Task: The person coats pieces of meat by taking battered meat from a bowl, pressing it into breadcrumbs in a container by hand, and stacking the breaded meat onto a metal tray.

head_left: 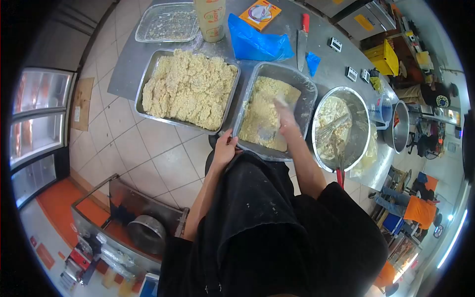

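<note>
The tub (308,96) of crumbs (261,111) sits at the near edge of the table (124,74), between a tray (170,123) heaped with coated pieces (190,89) and a bowl (360,131) holding a whisk (329,127). The left hand (225,149) curls around the tub's near left corner, gripping its rim. The right hand (286,117) is in the crumbs; blur means I cannot tell how far it is open or whether it holds any.

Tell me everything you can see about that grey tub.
The grey tub looks plastic: rectangular, with rounded corners and whitish smears. It sits upright between the metal tray and metal bowl, partly filled with yellowish crumbs. The blurred right hand is inside; the left hand seems to touch its near left corner.
</note>
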{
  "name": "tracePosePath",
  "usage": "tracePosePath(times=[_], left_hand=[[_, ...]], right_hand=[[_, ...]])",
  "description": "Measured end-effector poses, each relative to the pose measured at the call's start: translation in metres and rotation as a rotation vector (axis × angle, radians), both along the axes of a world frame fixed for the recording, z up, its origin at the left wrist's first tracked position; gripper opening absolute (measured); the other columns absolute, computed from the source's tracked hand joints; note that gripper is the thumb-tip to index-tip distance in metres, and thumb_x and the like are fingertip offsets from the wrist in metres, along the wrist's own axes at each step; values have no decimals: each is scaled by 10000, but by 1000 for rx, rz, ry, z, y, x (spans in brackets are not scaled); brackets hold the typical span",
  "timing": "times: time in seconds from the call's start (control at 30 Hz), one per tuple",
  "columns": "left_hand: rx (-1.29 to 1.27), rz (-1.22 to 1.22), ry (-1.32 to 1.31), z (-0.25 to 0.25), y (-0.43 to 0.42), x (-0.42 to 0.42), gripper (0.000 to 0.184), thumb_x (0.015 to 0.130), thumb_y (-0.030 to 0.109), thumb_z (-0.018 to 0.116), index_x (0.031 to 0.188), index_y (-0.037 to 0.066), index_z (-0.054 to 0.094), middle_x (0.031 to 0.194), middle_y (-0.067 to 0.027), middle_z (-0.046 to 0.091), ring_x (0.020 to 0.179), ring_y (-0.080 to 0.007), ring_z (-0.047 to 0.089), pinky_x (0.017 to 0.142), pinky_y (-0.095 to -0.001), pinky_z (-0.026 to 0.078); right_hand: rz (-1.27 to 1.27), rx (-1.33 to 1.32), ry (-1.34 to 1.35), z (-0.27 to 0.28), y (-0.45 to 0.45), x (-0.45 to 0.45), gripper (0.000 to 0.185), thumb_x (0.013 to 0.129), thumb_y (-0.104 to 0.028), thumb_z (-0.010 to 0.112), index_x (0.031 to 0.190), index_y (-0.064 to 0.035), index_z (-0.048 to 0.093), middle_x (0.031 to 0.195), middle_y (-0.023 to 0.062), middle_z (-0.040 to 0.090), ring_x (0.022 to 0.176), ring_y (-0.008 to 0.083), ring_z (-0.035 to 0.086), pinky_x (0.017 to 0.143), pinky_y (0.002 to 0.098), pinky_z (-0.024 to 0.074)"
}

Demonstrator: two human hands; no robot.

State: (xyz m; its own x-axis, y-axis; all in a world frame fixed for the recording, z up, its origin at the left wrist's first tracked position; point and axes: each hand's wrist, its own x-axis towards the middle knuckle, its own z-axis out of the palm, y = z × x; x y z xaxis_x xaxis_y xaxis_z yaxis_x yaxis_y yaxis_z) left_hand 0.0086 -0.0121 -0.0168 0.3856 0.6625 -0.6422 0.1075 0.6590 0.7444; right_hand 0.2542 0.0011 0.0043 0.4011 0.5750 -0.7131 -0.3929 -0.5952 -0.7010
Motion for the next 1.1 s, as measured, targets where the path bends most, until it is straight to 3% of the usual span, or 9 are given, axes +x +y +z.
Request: tracePosePath(times=[0.23,0.4,0.5,0.6,0.8,0.9,0.97,1.0,1.1], left_hand=[[-36,28,-17,-1,0,0,431,951,81,515,1359,-11,411,933,-101,577,726,-155,616,592,-286,581],[10,4,14,1,1,0,424,949,81,520,1350,-14,419,917,-100,569,727,-156,613,586,-288,585],[16,10,45,3,2,1,415,949,83,521,1342,-13,428,917,-98,571,736,-156,612,586,-290,589],[3,3,51,10,2,1,406,948,88,526,1332,-11,439,917,-96,574,741,-153,612,587,-292,591],[-5,2,12,11,5,11,397,947,96,534,1322,-6,454,911,-90,575,739,-143,611,586,-286,590],[-15,15,-2,-1,1,9,395,947,97,533,1322,-4,456,910,-88,577,736,-141,614,589,-284,590],[-8,16,-4,-1,2,9,395,948,97,532,1323,-3,456,913,-87,580,732,-139,616,590,-280,588],[-3,14,-4,1,2,9,395,948,97,531,1323,-2,456,917,-86,582,729,-138,616,589,-276,587],[1,18,6,8,3,11,409,948,94,530,1338,3,447,926,-85,590,716,-135,618,580,-262,578]], right_hand=[[987,-497,-674,45,75,26,704,812,-507,608,1313,-23,497,1175,185,617,1020,291,609,894,395,452],[1426,-416,-596,-57,30,22,737,796,-502,590,1369,-62,447,1327,200,515,1207,326,512,992,442,425],[850,-358,-89,-42,-22,23,648,798,-399,626,1336,-70,475,1362,170,483,1252,329,461,1006,487,396],[828,-162,-40,-71,-45,55,547,815,-332,646,1279,-74,514,1270,115,532,1140,301,515,956,481,422],[160,18,240,21,-6,37,435,827,-283,667,1204,-84,577,1062,58,593,927,232,568,768,445,485],[213,3,-100,15,8,62,303,840,-219,652,1107,-78,628,970,59,604,872,209,569,672,413,486],[559,270,-474,-103,-26,110,135,880,-177,603,952,-71,646,876,33,591,804,171,556,617,335,455],[751,121,-635,-111,-42,106,113,889,-167,589,928,-74,641,856,26,585,788,164,554,612,321,449],[816,455,-727,-120,-82,62,161,926,-212,545,920,-74,628,813,30,576,747,173,560,633,338,456]])
